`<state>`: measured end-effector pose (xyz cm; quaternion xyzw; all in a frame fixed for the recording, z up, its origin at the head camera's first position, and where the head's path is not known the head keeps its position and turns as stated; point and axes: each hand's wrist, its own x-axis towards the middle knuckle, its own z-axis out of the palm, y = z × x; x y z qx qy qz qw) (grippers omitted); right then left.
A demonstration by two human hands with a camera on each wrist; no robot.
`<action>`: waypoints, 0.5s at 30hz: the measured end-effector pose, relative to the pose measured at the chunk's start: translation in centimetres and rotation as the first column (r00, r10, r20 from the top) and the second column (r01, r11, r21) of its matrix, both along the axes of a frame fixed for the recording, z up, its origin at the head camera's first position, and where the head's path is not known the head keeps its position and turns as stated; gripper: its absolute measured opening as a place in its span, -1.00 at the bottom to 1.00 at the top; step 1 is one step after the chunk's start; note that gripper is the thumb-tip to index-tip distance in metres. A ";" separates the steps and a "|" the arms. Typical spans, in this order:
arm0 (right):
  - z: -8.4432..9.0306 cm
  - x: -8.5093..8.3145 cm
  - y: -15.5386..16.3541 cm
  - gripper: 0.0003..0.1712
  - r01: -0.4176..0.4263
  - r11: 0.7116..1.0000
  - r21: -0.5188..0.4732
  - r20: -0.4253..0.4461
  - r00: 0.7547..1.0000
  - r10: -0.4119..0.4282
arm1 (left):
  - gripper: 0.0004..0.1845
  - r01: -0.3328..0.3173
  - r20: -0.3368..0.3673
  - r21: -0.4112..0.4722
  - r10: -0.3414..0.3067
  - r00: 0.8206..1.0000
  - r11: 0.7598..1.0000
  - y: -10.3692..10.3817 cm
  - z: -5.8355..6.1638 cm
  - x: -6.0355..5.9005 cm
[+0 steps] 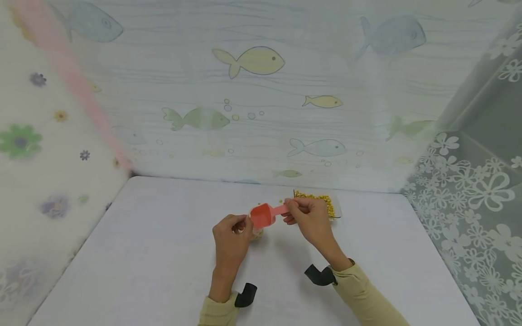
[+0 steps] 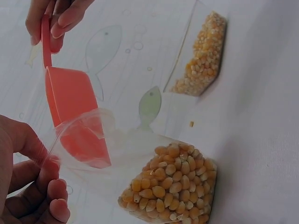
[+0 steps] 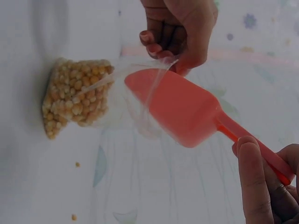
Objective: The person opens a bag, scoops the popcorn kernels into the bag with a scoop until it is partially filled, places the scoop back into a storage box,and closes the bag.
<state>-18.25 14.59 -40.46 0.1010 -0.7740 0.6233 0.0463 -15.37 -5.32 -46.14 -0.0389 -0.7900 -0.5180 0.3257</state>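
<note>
1. Head view: white matte table (image 1: 142,253). The right hand (image 1: 311,219) pinches the flat handle of a coral plastic scoop (image 1: 266,214). The left hand (image 1: 231,237) has its fingers curled, gripping the mouth of a clear plastic bag (image 1: 257,232). Behind them lies a clear tray of yellow kernels (image 1: 328,203).
2. Left wrist view: the scoop's smooth, square-nosed bowl sits inside the filmy bag mouth; glossy popcorn kernels (image 2: 170,184) are heaped in the bag's bottom corner.
3. Right wrist view: a few kernels lie loose on the table beside the bag.

Head view high above the table (image 1: 142,253), wrist views close, all sharing the scoop (image 1: 264,215).
</note>
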 end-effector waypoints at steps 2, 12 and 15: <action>-0.1 0.0 0.1 -0.73 -0.001 1.000 -0.004 0.004 1.000 0.001 | -0.93 -0.002 -0.005 -0.003 0.002 1.000 1.000 0.0 0.0 0.0; -1.0 -0.3 3.5 -0.65 0.038 0.995 -0.094 0.025 0.999 -0.036 | -0.94 -0.006 -0.032 -0.011 0.006 0.999 1.000 0.0 -0.3 -0.3; -1.3 -0.4 5.0 -0.62 0.095 0.989 -0.117 0.034 0.995 -0.091 | -0.95 -0.006 -0.028 -0.010 0.006 1.000 1.000 0.0 -0.3 -0.3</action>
